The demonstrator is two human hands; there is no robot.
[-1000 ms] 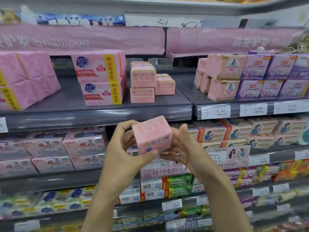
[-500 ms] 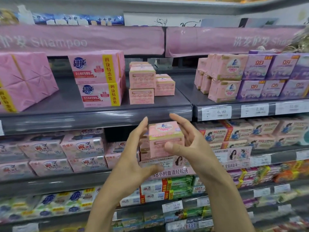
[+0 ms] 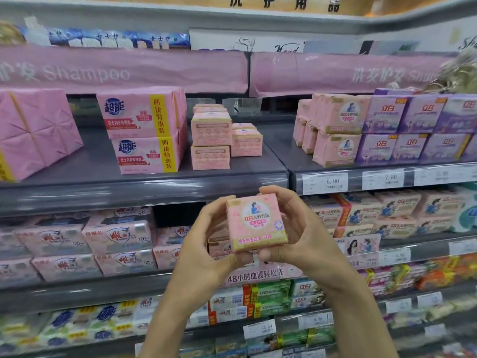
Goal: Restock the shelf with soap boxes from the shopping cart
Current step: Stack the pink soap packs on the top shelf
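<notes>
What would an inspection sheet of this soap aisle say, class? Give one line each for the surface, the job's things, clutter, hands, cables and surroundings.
Surface: dark grey metal shelf, partly bare in front of its stock.
Job's things: pink square cardboard soap box held up in front of the shelves, printed face to the camera; similar small pink boxes stacked on the shelf.
Clutter: nothing seen.
Grippers: left hand and right hand both grip the soap box by its sides.
Cables: nothing seen.
Surroundings: large pink four-bar packs, purple wrapped packs, white price tags, pink Shampoo banner.
</notes>
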